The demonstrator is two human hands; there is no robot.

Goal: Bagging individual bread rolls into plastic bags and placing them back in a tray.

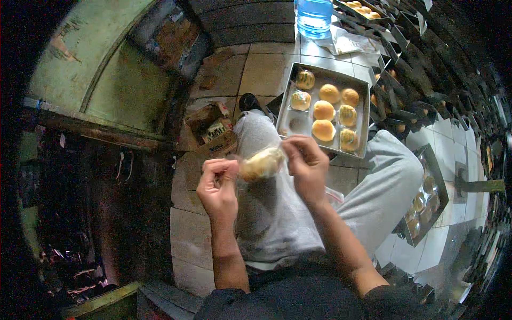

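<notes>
Between my two hands hangs a bread bun in a clear plastic bag (262, 164), blurred by motion, above my lap. My left hand (219, 186) pinches one end of the bag. At the opposite end, the fingers of my right hand (307, 170) are closed on the plastic. Just beyond my right hand lies a metal tray (298, 123) with several buns. Bare golden buns (323, 130) sit down its middle, and buns in printed clear wrappers (301, 100) lie along both sides.
An open cardboard box (212, 130) with packets inside stands left of my knee. A blue water bottle (315, 18) and a plastic sheet (352, 42) are beyond the tray. Another tray of wrapped buns (426, 196) lies right of my leg. Many trays (394, 80) crowd the upper right.
</notes>
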